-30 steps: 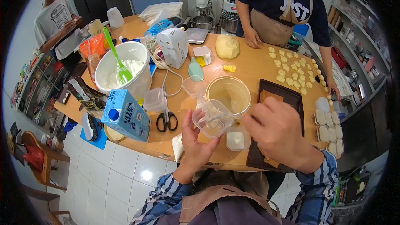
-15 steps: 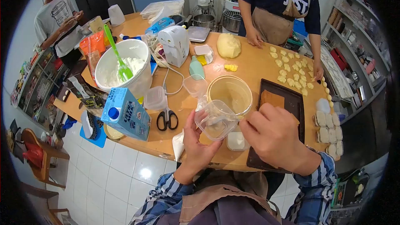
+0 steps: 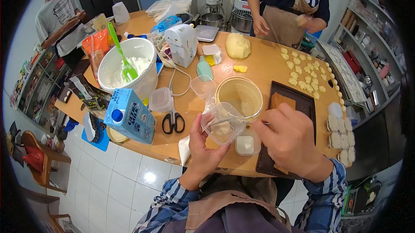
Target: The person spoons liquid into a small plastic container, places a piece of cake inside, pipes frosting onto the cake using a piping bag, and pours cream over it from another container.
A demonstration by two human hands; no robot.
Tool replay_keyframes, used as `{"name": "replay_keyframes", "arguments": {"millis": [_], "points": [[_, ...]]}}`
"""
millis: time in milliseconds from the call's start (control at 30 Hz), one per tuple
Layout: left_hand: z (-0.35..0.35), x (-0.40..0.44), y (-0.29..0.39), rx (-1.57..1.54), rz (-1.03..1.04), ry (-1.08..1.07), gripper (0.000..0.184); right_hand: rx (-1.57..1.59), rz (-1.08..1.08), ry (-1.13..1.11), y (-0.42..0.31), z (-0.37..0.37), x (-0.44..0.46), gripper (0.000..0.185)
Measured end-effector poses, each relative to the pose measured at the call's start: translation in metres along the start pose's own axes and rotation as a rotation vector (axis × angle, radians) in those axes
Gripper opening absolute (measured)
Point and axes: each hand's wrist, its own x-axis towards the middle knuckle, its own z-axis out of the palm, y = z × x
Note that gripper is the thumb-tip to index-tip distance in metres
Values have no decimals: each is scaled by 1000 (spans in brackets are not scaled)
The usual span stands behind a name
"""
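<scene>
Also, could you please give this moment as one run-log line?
left hand: holds clear container, pale filling inside | right hand: grips thin utensil at container | table: round tub, scissors, dark tray with brown pieces

The place is a kitchen fitted out for baking, perhaps a small bakery. Stand mixers [image 3: 213, 10] stand beyond a wooden worktable [image 3: 207, 125]. On the table are a large ball of dough [image 3: 238, 46], rows of small dough pieces [image 3: 302, 69], a dark baking tray [image 3: 264, 158], a white mixing bowl [image 3: 145, 79] with a green spatula [image 3: 121, 51], and a milk carton [image 3: 130, 116]. A person in an apron [image 3: 281, 25] stands at the table, and crowded shelves [image 3: 367, 30] line the side.
</scene>
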Motion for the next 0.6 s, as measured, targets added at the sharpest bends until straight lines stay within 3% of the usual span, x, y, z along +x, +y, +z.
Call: {"name": "replay_keyframes", "arguments": {"millis": [400, 533, 600], "points": [[-4, 3, -3, 10, -16, -2, 88, 721, 539, -222, 34, 12, -4, 15], [-4, 4, -3, 22, -31, 30, 88, 968, 826, -253, 51, 20, -5, 17], [-5, 6, -6, 24, -37, 42, 89, 941, 834, -253, 61, 23, -4, 17]]}}
